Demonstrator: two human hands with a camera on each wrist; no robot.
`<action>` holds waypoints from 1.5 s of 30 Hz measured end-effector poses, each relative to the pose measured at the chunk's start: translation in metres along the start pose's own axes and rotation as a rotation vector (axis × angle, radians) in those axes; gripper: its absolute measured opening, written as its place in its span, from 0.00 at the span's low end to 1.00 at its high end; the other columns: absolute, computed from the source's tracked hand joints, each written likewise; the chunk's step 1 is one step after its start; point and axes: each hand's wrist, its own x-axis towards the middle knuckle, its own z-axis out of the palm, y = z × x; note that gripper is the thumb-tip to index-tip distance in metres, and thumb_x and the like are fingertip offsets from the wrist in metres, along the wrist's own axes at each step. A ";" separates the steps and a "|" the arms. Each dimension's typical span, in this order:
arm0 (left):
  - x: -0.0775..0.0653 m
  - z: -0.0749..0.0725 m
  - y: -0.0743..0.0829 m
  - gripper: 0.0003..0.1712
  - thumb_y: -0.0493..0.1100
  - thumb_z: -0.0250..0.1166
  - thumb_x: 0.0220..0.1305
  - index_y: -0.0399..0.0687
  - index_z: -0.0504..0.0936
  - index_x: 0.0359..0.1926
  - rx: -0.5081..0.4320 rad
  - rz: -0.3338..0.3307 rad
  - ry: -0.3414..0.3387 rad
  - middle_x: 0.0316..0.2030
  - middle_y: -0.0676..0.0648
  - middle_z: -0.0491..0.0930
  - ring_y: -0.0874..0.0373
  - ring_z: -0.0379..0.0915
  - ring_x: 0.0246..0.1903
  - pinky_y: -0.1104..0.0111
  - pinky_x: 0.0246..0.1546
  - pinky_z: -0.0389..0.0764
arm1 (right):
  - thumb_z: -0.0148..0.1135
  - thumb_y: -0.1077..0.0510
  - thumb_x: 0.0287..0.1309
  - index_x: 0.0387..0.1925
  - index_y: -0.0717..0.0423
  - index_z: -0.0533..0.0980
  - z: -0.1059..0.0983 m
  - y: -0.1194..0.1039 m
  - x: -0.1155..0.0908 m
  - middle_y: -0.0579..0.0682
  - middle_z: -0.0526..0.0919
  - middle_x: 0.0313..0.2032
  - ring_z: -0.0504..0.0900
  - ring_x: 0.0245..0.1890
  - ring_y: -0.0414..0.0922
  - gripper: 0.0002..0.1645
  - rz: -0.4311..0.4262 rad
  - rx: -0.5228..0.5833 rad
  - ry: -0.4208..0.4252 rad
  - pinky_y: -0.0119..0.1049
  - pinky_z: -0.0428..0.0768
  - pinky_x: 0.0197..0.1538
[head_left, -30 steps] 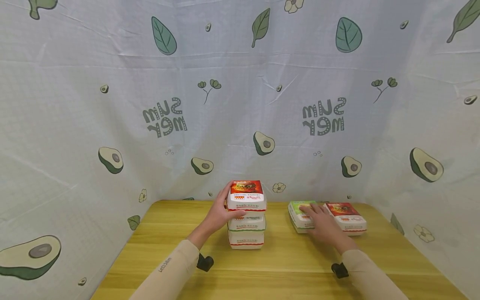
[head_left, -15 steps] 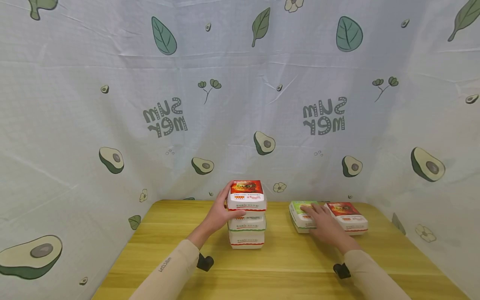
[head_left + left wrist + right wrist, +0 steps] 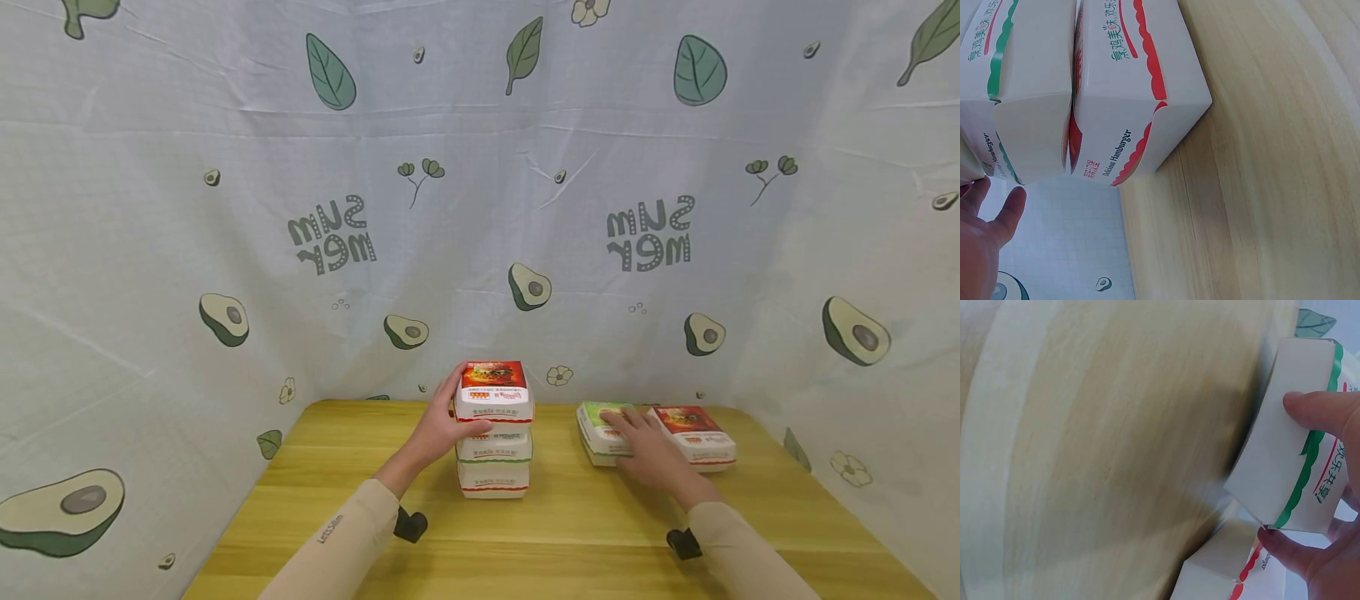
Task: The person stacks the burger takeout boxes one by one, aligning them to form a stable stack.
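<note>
A stack of three burger boxes stands mid-table in the head view. My left hand grips the top one, a white box with a red lid, thumb across its front and fingers along its left side. Below it sit a green-trimmed box and a red-trimmed box at the bottom. To the right, my right hand holds a green-lidded burger box. In the right wrist view the thumb lies on that box's white side and another finger touches its corner.
Just right of the green-lidded box, partly behind my right hand, sits another red-lidded burger box. The boxes are on a wooden table, near its back edge. A printed cloth curtain hangs behind and at both sides.
</note>
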 end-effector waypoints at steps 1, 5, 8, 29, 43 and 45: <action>-0.002 -0.001 0.005 0.60 0.44 0.75 0.59 0.59 0.44 0.81 -0.001 -0.001 -0.008 0.73 0.39 0.54 0.45 0.63 0.65 0.45 0.65 0.69 | 0.75 0.59 0.53 0.72 0.46 0.65 0.000 0.000 0.000 0.68 0.64 0.70 0.62 0.66 0.74 0.46 -0.001 0.002 0.001 0.74 0.68 0.58; -0.011 -0.004 0.024 0.59 0.44 0.74 0.59 0.55 0.45 0.81 -0.009 0.005 -0.019 0.72 0.38 0.55 0.44 0.64 0.64 0.44 0.64 0.70 | 0.74 0.60 0.54 0.73 0.47 0.65 -0.002 -0.001 0.000 0.68 0.64 0.71 0.61 0.67 0.75 0.46 -0.002 0.010 0.005 0.75 0.67 0.58; -0.012 -0.004 0.028 0.59 0.45 0.75 0.59 0.56 0.46 0.81 -0.011 0.007 -0.015 0.73 0.38 0.55 0.44 0.63 0.64 0.43 0.64 0.69 | 0.74 0.59 0.55 0.73 0.46 0.64 -0.002 -0.001 0.000 0.68 0.63 0.71 0.60 0.67 0.75 0.46 0.002 0.016 0.003 0.75 0.67 0.58; -0.013 -0.004 0.029 0.58 0.45 0.74 0.59 0.56 0.46 0.81 0.011 0.006 -0.024 0.72 0.38 0.56 0.44 0.63 0.65 0.44 0.65 0.69 | 0.72 0.60 0.55 0.74 0.47 0.64 -0.010 -0.006 -0.001 0.69 0.61 0.72 0.58 0.69 0.73 0.46 -0.047 0.038 0.047 0.75 0.63 0.61; 0.002 0.002 -0.012 0.58 0.50 0.76 0.57 0.74 0.48 0.79 -0.003 0.034 0.027 0.71 0.46 0.58 0.47 0.64 0.64 0.44 0.64 0.70 | 0.73 0.60 0.54 0.73 0.45 0.65 -0.015 -0.009 -0.004 0.66 0.62 0.73 0.58 0.69 0.70 0.46 -0.071 0.019 0.081 0.74 0.65 0.61; 0.002 0.002 -0.011 0.58 0.51 0.76 0.57 0.75 0.49 0.78 -0.006 0.036 0.027 0.71 0.46 0.58 0.47 0.64 0.64 0.44 0.63 0.71 | 0.73 0.60 0.54 0.73 0.45 0.65 -0.016 -0.010 -0.004 0.66 0.62 0.73 0.58 0.70 0.70 0.46 -0.075 0.021 0.083 0.74 0.65 0.61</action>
